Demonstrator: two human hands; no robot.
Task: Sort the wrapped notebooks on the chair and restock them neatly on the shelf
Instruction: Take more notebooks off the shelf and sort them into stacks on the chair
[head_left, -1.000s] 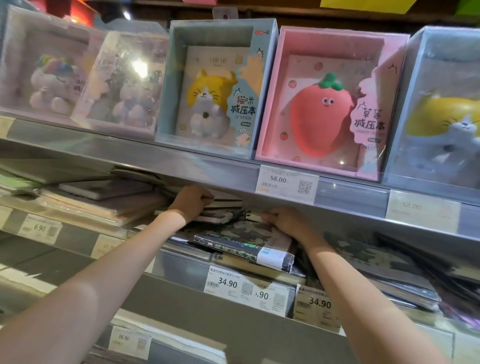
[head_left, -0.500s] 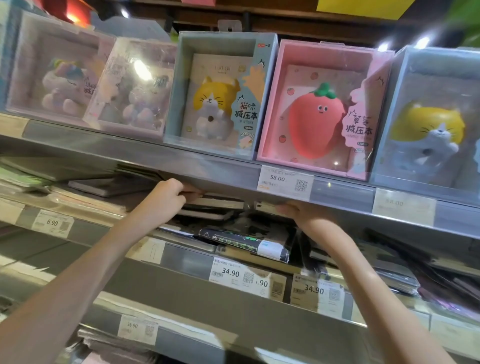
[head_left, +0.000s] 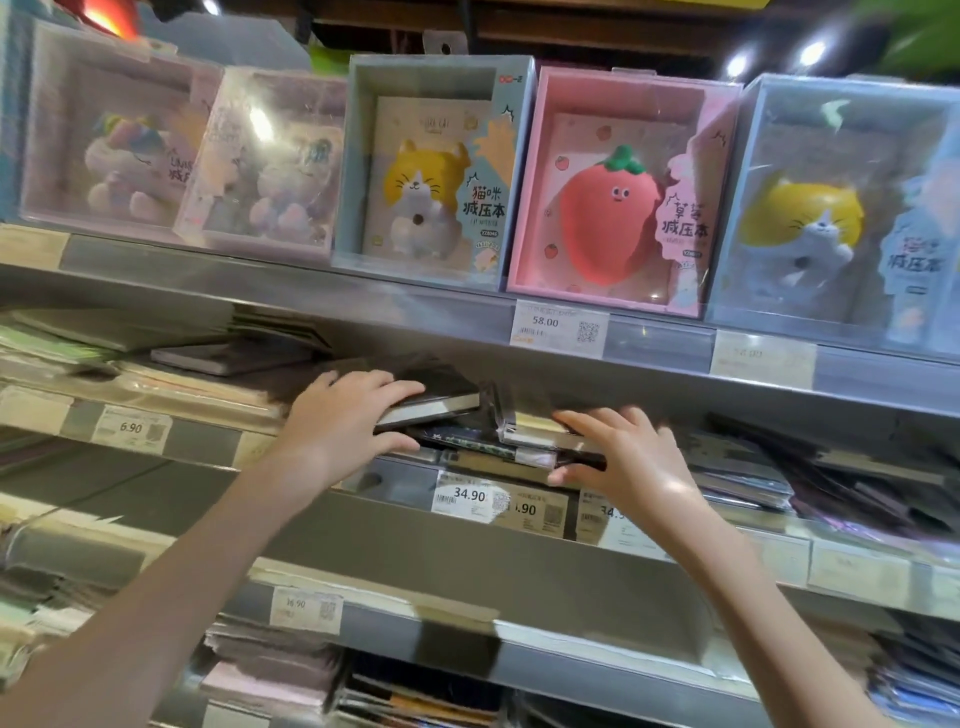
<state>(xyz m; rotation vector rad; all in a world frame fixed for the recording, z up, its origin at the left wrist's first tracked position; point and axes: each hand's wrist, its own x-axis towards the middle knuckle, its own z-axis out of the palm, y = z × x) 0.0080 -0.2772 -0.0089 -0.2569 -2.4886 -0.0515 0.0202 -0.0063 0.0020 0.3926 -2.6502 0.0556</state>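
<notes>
Left hand (head_left: 343, 426) clamps a dark notebook (head_left: 434, 402) between fingers and thumb; right hand (head_left: 631, 460) grips another notebook (head_left: 540, 434) likewise.

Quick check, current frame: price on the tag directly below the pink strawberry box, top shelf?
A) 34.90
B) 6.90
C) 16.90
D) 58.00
D: the price tag clipped to the shelf rail under the pink strawberry box reads 58.00; the 34.90 tag sits one shelf lower, below the hands.
</notes>
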